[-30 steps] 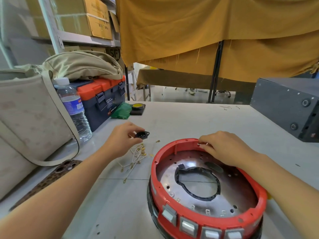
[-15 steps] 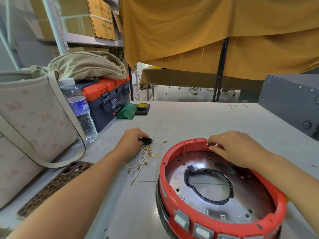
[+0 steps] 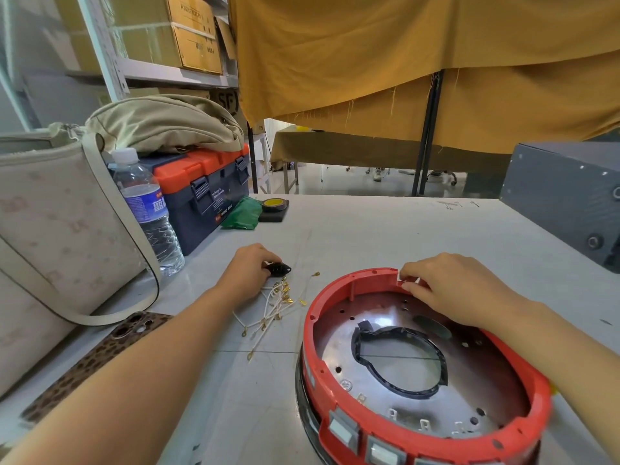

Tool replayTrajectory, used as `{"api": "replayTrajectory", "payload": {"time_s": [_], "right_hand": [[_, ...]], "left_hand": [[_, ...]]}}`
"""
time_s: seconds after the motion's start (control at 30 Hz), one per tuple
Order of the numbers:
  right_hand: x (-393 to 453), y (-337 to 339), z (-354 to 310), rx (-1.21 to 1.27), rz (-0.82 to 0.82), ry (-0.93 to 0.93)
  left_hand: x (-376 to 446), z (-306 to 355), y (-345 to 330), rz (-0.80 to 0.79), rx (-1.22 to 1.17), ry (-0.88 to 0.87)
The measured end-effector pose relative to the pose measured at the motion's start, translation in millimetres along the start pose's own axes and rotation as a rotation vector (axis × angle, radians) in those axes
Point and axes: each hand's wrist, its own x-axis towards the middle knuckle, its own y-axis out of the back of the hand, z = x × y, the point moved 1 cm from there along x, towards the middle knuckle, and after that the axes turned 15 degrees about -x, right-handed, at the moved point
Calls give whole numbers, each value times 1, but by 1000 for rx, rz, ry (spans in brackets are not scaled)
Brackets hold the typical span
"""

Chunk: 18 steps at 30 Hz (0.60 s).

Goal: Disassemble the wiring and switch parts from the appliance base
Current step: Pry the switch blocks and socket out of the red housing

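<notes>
- Round red plastic appliance base with a shiny metal floor plate sits on the pale grey table at lower right, its near side cut off by the bottom of the view; a row of grey rocker switches runs along its front wall.
- Right hand rests on the far rim of the base, fingers curled and pinching a small white tab at the rim's notch.
- Left hand lies on the table left of the base, fingers curled round a small black socket part that sits down at table level.
- Loose bundle of white wires with brass terminals lies on the table just beside the left hand, between it and the base, apart from the base rim.
- Open table runs behind the base to the far edge, and in the strip in front of the left forearm.
- Left side is crowded: cream shoulder bag, clear water bottle, dark blue toolbox with orange lid with a beige bag on top, leopard-print phone flat near the left forearm.
- Green pouch and a black tape measure with yellow centre sit behind the left hand, well apart from it.
- Dark grey metal box stands at the table's right edge.
- Mustard cloth hangs beyond the far edge.
</notes>
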Motion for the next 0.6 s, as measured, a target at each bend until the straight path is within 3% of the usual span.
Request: {"api": "replayTrajectory", "payload": {"time_s": [0.43, 0.6], "right_hand": [[0, -1, 1, 32, 4, -3], [-1, -1, 1, 56, -2, -3]], "left_hand": [[-6, 1, 3, 29, -100, 70], [-11, 31, 7, 40, -148, -40]]}}
